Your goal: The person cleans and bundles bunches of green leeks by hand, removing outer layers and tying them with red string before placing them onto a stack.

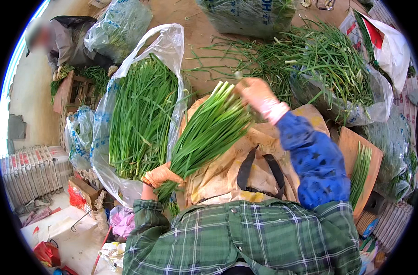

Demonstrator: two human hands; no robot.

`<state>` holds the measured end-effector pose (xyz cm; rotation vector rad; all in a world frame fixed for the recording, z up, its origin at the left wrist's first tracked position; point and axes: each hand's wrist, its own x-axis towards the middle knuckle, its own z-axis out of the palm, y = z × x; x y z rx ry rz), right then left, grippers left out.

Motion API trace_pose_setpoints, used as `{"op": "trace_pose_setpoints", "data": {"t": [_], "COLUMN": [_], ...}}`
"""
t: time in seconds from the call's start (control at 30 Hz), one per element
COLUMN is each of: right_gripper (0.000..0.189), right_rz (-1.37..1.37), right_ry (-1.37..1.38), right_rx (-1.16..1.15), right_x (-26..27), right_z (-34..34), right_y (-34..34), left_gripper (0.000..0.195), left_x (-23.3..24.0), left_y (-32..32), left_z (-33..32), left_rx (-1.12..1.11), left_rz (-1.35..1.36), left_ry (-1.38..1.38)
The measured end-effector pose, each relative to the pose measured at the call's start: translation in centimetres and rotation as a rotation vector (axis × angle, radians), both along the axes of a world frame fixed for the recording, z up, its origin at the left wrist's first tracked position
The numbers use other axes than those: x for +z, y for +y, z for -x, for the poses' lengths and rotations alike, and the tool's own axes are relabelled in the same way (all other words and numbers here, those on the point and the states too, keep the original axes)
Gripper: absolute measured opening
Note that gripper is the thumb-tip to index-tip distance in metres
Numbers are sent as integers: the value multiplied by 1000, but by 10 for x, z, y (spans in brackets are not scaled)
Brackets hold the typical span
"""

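Observation:
A thick bunch of green garlic chives (209,129) lies slantwise over my lap, pale cut ends pointing up and away. My left hand (166,177) grips its leafy lower end. At the pale stem ends is my right hand (257,94), blurred, with curled fingers and a small pale bit showing above them. Whether it holds a stalk cannot be told. Both hands look gloved. Left of the bunch, an open clear plastic bag (100,137) holds many laid chives (143,113). A yellowish apron (215,182) with black straps covers my lap.
Loose chives (332,68) heap over a bag at the right. More chives lie on a wooden board (363,182). A packed bag (250,17) stands ahead. At the upper left, a person (71,44) bends beside another bag (121,31). Wire-handled bundles (37,168) stand left.

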<state>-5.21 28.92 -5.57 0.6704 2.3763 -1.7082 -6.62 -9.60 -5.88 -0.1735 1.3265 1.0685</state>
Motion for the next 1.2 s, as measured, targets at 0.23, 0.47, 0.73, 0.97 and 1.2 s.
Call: {"op": "trace_pose_setpoints", "data": {"t": [0.23,0.47,0.73,0.97,1.2], "right_gripper": [51,66,35,35,32], "right_rz": [-1333,-52,645,664,480], "right_ry": [-387,4,-246,-224,-162], "right_rx": [-561,556,438,432,406], "right_x": [68,-13,-39,-44,-23], "right_z": [-59,-23,6,11,-3], "right_y": [198,76,15,10,12], "left_gripper": [36,42,49,48,49], "left_x": [-4,-4,3,-25,-25], "left_y": [-2,8,7,-10,-11], "left_z": [-1,2,11,14,14], "left_rx": [-26,-99,-207,-150,-148], "left_rz": [1,56,56,67,24], "left_ry": [54,162,307,99,74]}}
